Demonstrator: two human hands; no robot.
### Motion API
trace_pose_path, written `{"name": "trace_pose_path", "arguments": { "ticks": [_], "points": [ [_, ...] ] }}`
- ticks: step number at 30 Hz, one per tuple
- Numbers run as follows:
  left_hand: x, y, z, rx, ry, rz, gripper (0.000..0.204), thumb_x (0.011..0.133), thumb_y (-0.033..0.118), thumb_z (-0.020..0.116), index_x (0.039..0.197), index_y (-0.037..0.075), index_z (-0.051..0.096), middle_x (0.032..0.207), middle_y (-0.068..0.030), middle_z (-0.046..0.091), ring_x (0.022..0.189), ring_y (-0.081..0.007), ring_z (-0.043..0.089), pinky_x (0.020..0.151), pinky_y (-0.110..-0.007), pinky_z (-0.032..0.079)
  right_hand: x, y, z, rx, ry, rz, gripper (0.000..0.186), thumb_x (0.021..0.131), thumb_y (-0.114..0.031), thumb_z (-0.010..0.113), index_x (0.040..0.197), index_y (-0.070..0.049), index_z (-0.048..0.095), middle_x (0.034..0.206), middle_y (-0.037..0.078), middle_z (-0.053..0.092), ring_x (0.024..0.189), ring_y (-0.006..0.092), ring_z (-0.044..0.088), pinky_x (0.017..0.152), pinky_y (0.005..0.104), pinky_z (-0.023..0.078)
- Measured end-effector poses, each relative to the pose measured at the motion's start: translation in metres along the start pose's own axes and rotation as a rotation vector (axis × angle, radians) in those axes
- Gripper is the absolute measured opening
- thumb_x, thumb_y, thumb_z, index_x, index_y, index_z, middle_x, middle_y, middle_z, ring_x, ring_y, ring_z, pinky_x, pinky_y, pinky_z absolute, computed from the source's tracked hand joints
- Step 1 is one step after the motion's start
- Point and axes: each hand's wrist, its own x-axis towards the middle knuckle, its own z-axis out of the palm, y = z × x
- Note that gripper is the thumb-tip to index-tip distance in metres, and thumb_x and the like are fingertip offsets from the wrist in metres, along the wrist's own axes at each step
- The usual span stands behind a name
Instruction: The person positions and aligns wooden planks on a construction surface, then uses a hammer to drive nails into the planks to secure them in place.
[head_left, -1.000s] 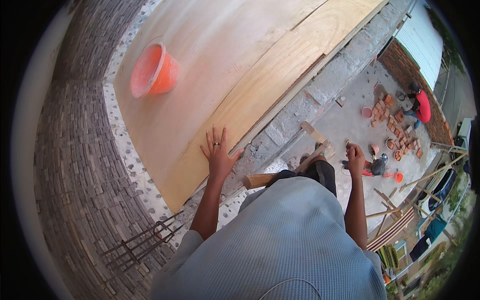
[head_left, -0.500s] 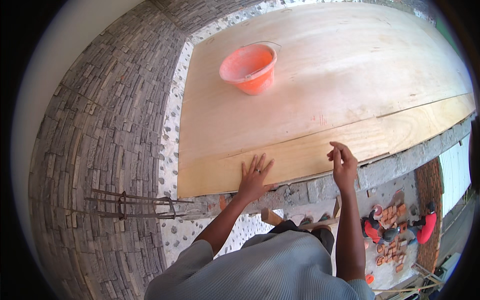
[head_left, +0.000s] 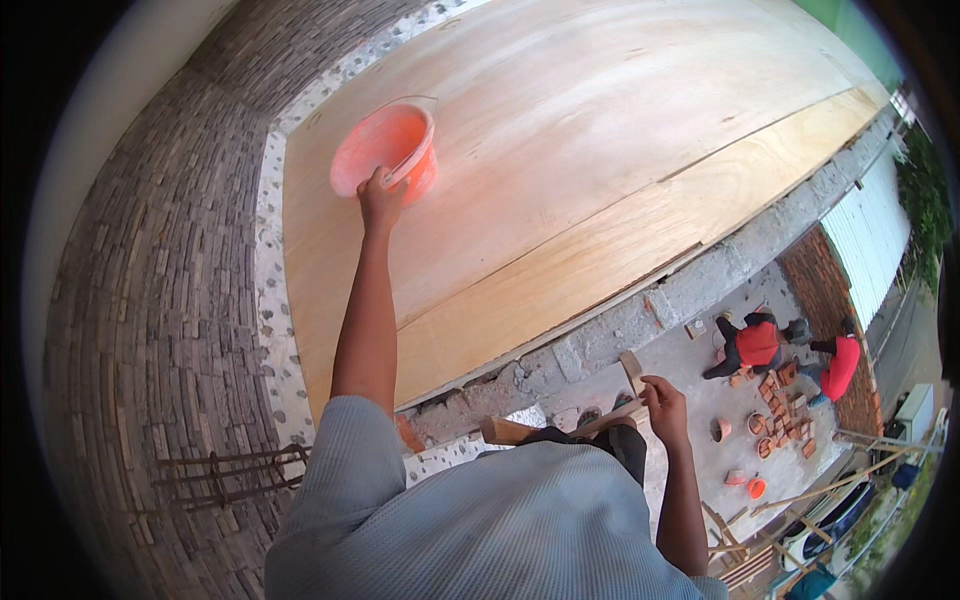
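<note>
My left hand (head_left: 383,200) reaches across the pale plywood sheet (head_left: 560,150) and is closed on the near rim and wire handle of an orange, dust-coated bucket (head_left: 410,140). The bucket sits upright on the sheet. My right hand (head_left: 663,408) is low on the right with its fingers curled, beside a short timber piece (head_left: 632,372) of the wooden support below me; whether it grips that piece or something smaller I cannot make out. A narrower plywood strip (head_left: 620,270) lies along the sheet's near edge.
A rough concrete edge (head_left: 570,355) borders the plywood, with a drop beyond it. Below, two people (head_left: 757,345) (head_left: 840,370) in red work among bricks (head_left: 785,410), buckets (head_left: 756,488) and a brick wall. Rebar (head_left: 220,470) juts at lower left beside a grey stone-clad wall (head_left: 160,250).
My left hand has left the plywood strip and gone forward onto the bucket. My right hand has dropped from over the strip to beside the timber. The view has turned.
</note>
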Motion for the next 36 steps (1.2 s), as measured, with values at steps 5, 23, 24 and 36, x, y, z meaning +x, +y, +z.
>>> {"name": "trace_pose_path", "arguments": {
  "ticks": [5, 23, 24, 36],
  "points": [
    [0.005, -0.034, 0.040, 0.038, 0.201, 0.116, 0.032, 0.084, 0.028, 0.080, 0.098, 0.005, 0.063, 0.099, -0.0191, 0.063, 0.107, -0.0374, 0.050, 0.092, -0.050, 0.042, -0.135, 0.190, -0.060, 0.013, 0.614, 0.690, 0.022, 0.095, -0.021, 0.062, 0.106, -0.003, 0.069, 0.082, 0.012, 0.073, 0.071, 0.0191, 0.072, 0.065, 0.0323, 0.057],
    [-0.098, 0.150, 0.127, -0.392, -0.642, 0.401, 0.061, 0.105, 0.031, 0.052, 0.158, 0.012, 0.029, 0.159, -0.0212, 0.035, 0.148, -0.0359, 0.033, 0.120, -0.047, 0.026, -0.184, 0.235, 0.009, -0.192, 0.312, 0.600, 0.027, 0.093, -0.025, 0.059, 0.102, -0.002, 0.071, 0.085, 0.012, 0.074, 0.071, 0.0215, 0.073, 0.071, 0.0356, 0.058],
    [-0.096, 0.151, 0.136, -0.364, -0.639, 0.421, 0.060, 0.106, 0.035, 0.049, 0.158, 0.014, 0.028, 0.161, -0.0197, 0.033, 0.149, -0.0351, 0.031, 0.121, -0.049, 0.022, -0.174, 0.219, 0.001, -0.038, 0.435, 0.610, 0.029, 0.094, -0.026, 0.059, 0.107, -0.002, 0.071, 0.085, 0.012, 0.074, 0.071, 0.0205, 0.072, 0.071, 0.0351, 0.058],
    [-0.108, 0.147, 0.160, 0.150, -0.556, 0.465, 0.062, 0.108, 0.050, 0.028, 0.162, 0.022, 0.022, 0.171, -0.0042, 0.010, 0.158, -0.0269, 0.006, 0.121, -0.061, -0.003, -0.297, 0.328, 0.006, -0.758, -0.040, 0.816, 0.017, 0.083, -0.020, 0.071, 0.092, -0.005, 0.073, 0.084, 0.010, 0.075, 0.065, 0.0260, 0.072, 0.059, 0.0377, 0.058]
  ]
}}
